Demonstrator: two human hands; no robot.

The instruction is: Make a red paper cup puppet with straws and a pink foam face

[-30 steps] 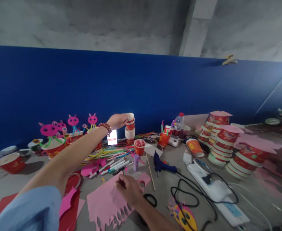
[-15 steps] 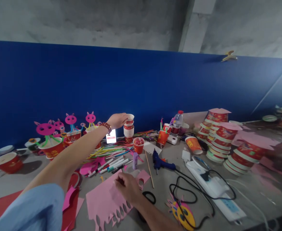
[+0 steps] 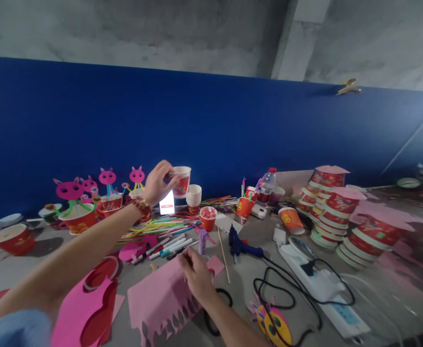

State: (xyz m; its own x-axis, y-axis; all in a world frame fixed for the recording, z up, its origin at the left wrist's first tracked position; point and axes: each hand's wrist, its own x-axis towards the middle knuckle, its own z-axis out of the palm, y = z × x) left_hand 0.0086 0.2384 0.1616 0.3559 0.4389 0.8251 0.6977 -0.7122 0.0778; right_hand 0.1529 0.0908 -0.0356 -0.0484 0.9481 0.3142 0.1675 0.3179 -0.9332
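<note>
A red and white paper cup (image 3: 181,187) is in my left hand (image 3: 158,183), gripped by its rim with thumb and fingers, above the tabletop. Just right of it stands a stack of paper cups (image 3: 194,195), and a lit phone (image 3: 167,205) leans below. My right hand (image 3: 198,278) hovers over or rests on the edge of a pink sheet (image 3: 157,295) with a row of cut-out notches. Its fingers are curled together, and whatever may be in them is hidden. Black-handled scissors (image 3: 224,296) lie partly behind my right forearm.
Decorated cups with pink animal faces (image 3: 70,190) line the left. Markers (image 3: 173,245), a purple glue stick (image 3: 202,241) and a cup of pink pieces (image 3: 208,219) sit centrally. Rightward are a blue glue gun (image 3: 244,246), looping cable, a power strip (image 3: 341,318) and stacked paper bowls (image 3: 332,217).
My left hand has lifted a paper cup off the stack and brought it left. My right hand has shifted slightly up and right over the pink sheet.
</note>
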